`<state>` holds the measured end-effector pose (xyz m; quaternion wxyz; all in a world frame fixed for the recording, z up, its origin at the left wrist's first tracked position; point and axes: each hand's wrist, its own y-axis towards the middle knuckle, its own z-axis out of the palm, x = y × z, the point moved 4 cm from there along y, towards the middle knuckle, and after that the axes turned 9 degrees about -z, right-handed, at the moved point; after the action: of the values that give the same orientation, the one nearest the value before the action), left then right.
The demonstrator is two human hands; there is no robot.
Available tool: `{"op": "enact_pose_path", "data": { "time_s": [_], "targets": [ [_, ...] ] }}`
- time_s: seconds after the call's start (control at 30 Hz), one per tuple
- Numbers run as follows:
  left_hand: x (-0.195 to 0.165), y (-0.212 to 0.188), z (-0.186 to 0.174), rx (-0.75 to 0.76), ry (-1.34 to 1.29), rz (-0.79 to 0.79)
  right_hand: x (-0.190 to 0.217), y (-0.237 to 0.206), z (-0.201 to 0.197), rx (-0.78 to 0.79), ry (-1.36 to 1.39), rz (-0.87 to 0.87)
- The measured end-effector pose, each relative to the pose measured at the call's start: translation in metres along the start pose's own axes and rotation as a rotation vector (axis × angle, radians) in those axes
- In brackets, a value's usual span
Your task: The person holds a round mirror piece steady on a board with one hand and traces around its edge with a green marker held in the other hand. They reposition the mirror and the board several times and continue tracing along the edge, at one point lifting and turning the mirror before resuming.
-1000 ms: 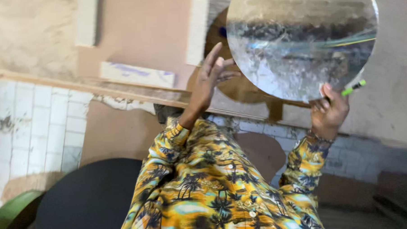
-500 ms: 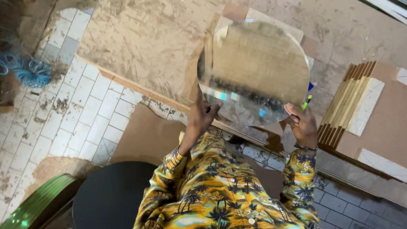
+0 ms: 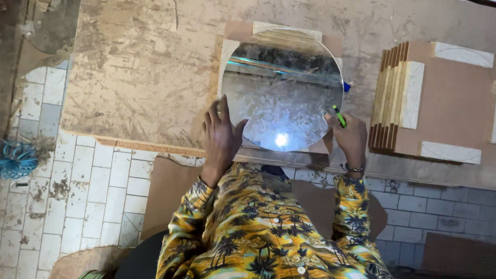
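Note:
A round mirror lies nearly flat over a brown board on the worktable. My left hand rests on the mirror's lower left rim, fingers spread along the edge. My right hand grips the lower right rim and also holds a green marker between the fingers. A small blue piece shows at the mirror's right edge. The mirror reflects a bright light spot and a dim ceiling.
A stack of brown boards with white corner pieces stands to the right of the mirror. A coil of blue hose lies on the tiled floor at left. A dark round seat is below me.
The mirror has come down from being held up in front of me to lying almost flat on the table. Both hands stayed on its rim and lowered with it.

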<state>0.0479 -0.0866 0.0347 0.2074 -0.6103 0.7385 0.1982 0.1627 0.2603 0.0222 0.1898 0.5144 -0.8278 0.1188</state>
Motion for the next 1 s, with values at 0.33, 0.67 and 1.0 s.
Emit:
{"op": "enact_pose_path", "data": {
  "time_s": [0.33,0.67,1.0],
  "targets": [
    [0.019,0.044,0.016,0.435,-0.129,0.214,-0.022,-0.019,-0.010,-0.439,0.277,-0.284],
    [0.018,0.050,-0.002,0.441,-0.278,0.316,-0.032,0.001,0.049,-0.252,0.669,-0.182],
    [0.021,0.055,-0.010,0.347,-0.171,0.195,-0.019,0.013,0.032,-0.251,0.580,-0.324]
  ]
}}
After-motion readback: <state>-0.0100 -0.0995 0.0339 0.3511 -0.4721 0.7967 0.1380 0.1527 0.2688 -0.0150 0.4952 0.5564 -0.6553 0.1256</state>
